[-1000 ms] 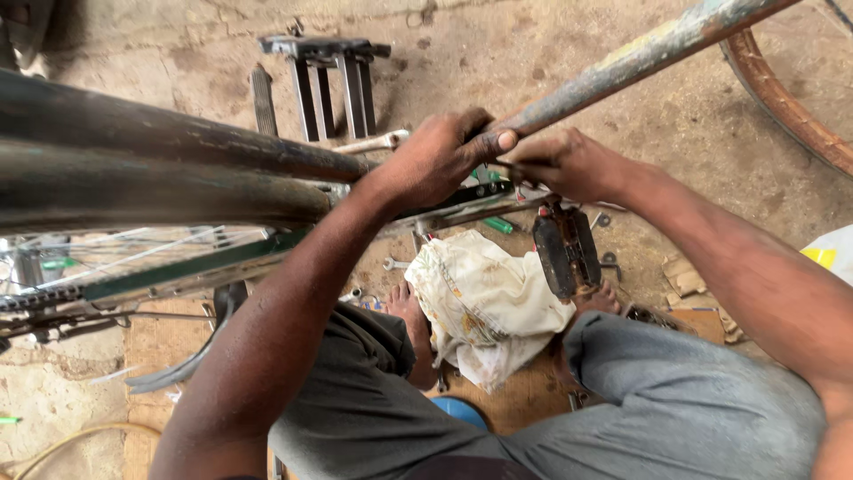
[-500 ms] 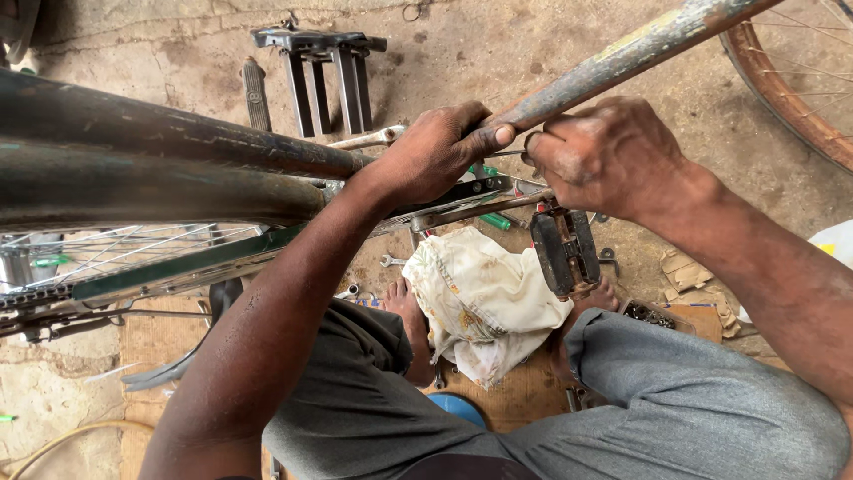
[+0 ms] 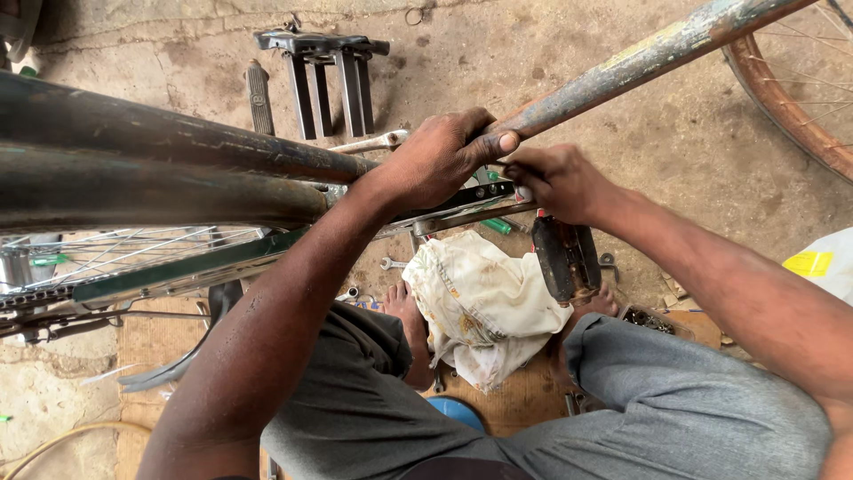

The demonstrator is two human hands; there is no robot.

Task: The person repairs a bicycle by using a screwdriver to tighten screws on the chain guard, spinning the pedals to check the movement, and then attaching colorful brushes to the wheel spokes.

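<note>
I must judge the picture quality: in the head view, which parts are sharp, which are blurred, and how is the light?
Head view: soft, even daylight with no hard shadows or glare. The left hand, right hand and white cloth are sharp. The dark frame tubes nearest the camera look blurred and oversized, and the wheel rim curves at the edge.

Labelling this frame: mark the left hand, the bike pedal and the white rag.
left hand (image 3: 440,160), head view, back of the hand on the frame tube
bike pedal (image 3: 566,260), head view, middle of its black tread
white rag (image 3: 489,307), head view, centre of the crumpled cloth
</note>
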